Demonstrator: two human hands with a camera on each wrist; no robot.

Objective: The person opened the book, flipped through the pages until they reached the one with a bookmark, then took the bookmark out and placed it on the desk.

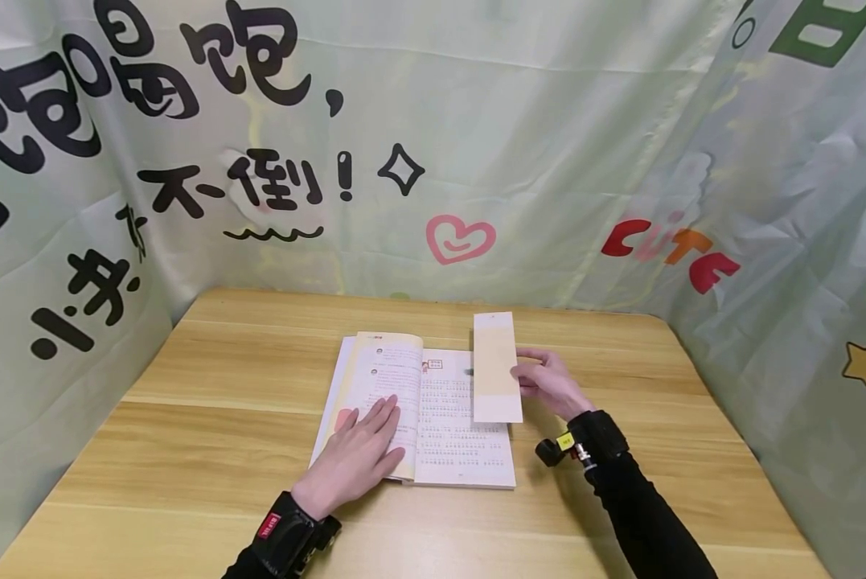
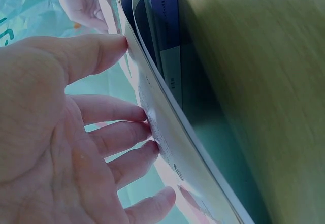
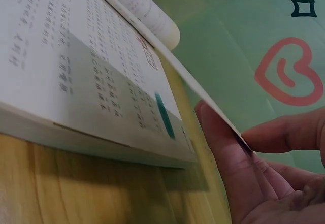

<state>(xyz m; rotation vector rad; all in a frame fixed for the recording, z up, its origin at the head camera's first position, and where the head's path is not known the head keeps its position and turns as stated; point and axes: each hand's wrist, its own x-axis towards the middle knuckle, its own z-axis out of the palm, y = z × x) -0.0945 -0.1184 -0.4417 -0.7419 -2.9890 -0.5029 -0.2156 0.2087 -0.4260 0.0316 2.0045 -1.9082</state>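
An open book [image 1: 443,462] lies on the wooden table, with printed text on both pages. Flat on its left page rests my left hand [image 1: 360,454], fingers spread and straight; the left wrist view shows the fingertips touching the paper [image 2: 167,127]. Above the right page, my right hand [image 1: 548,382] pinches a pale cream, narrow card strip [image 1: 496,370] by its right edge between thumb and fingers. Seen in the right wrist view, the strip [image 3: 203,94] is held edge-on over the page [image 3: 96,71], casting a shadow there.
The wooden table [image 1: 208,434] extends around the book on all sides. A pale fabric backdrop [image 1: 548,145] with black writing, a pink heart [image 1: 461,240] and coloured letters stands behind and beside it. Dark camera bands [image 1: 599,437] sit on both wrists.
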